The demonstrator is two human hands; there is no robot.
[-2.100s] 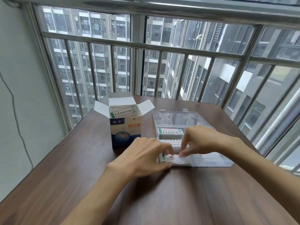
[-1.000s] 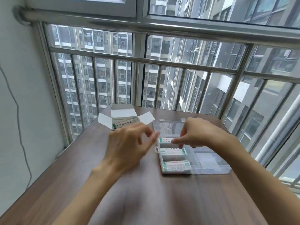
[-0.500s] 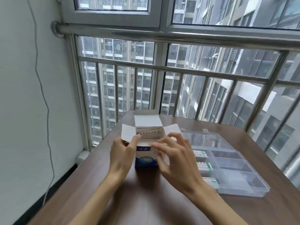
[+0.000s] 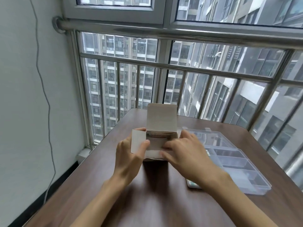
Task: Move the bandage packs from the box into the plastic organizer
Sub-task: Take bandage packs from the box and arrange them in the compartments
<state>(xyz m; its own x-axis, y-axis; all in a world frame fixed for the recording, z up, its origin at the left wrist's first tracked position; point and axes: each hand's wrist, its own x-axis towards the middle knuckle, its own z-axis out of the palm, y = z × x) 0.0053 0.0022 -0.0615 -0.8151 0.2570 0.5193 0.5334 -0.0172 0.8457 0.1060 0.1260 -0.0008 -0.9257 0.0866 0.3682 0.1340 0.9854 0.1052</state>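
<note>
The small cardboard box (image 4: 161, 119) stands open on the brown table, its white lid flap raised toward the window. Bandage packs (image 4: 158, 134) show inside its mouth. My left hand (image 4: 129, 154) grips the box's left side, thumb on the white side flap. My right hand (image 4: 185, 153) lies against the box's right side, fingers spread over the front flap. The clear plastic organizer (image 4: 236, 163) sits open to the right of the box. One pack (image 4: 193, 184) shows at its near left corner; my right forearm hides the other compartments on that side.
The wooden table (image 4: 147, 197) fills the lower view, with its far edge against a steel window railing (image 4: 180, 68). A white wall with a hanging grey cable (image 4: 47, 102) stands to the left. The organizer's lid (image 4: 205, 136) lies flat behind its compartments.
Both hands left the organizer and went left to the box. The lid flap now stands upright and the hands hold the box on both sides. The view turned left.
</note>
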